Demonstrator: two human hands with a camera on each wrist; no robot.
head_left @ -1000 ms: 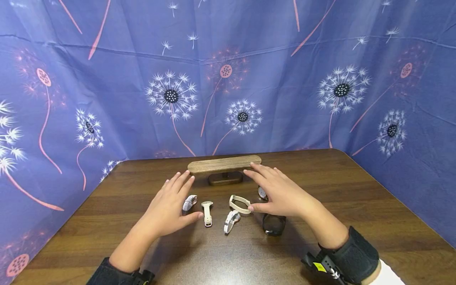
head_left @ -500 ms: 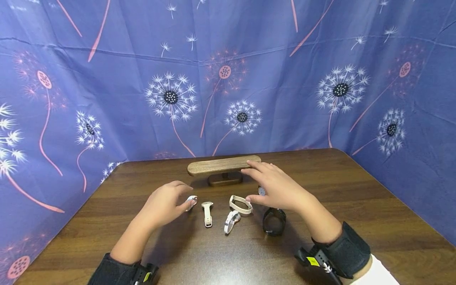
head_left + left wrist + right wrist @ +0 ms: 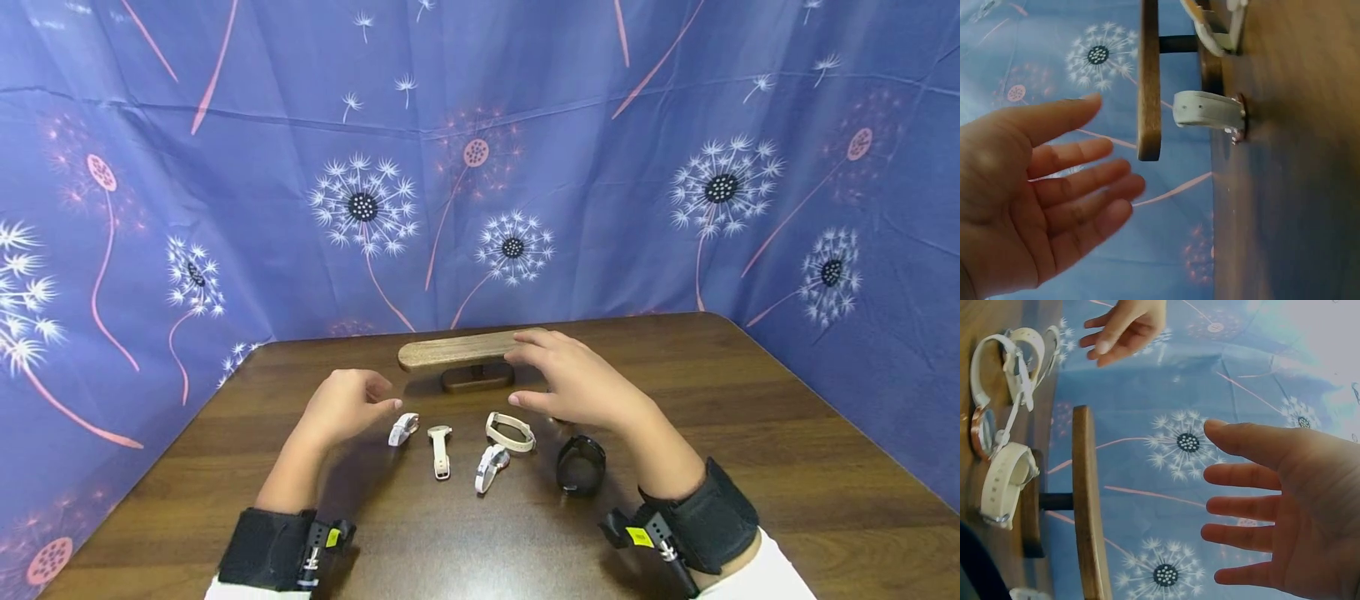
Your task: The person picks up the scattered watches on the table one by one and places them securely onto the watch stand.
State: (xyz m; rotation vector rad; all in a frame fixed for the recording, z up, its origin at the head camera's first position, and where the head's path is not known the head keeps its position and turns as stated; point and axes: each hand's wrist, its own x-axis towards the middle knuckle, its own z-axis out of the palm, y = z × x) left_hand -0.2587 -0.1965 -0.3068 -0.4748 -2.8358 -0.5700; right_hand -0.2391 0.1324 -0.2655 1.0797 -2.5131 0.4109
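My left hand [image 3: 348, 404] hovers above the table, fingers loosely bent and holding nothing. Closest to it is a white-strapped wristwatch [image 3: 403, 429], lying just right of the thumb; its strap [image 3: 1208, 109] shows in the left wrist view. My right hand [image 3: 573, 379] is held in the air with fingers spread and nothing in the palm, overlapping the right end of a wooden bar stand [image 3: 457, 350] in the head view. Below it lie a cream wristwatch [image 3: 517, 447] with its strap looped and a black wristwatch [image 3: 583, 465]. Another watch is almost hidden behind the right hand.
Between the hands, a cream wristwatch [image 3: 441, 454] lies stretched out, and a white wristwatch [image 3: 487, 473] rests nearer the front. The stand's oval base [image 3: 476, 377] sits toward the back of the brown wooden table [image 3: 750, 433]. A blue dandelion-print cloth [image 3: 600, 183] hangs behind.
The left hand has drawn back and its fingers have gone from extended to loosely bent. My right hand has shifted slightly left. The watches and stand have stayed put.
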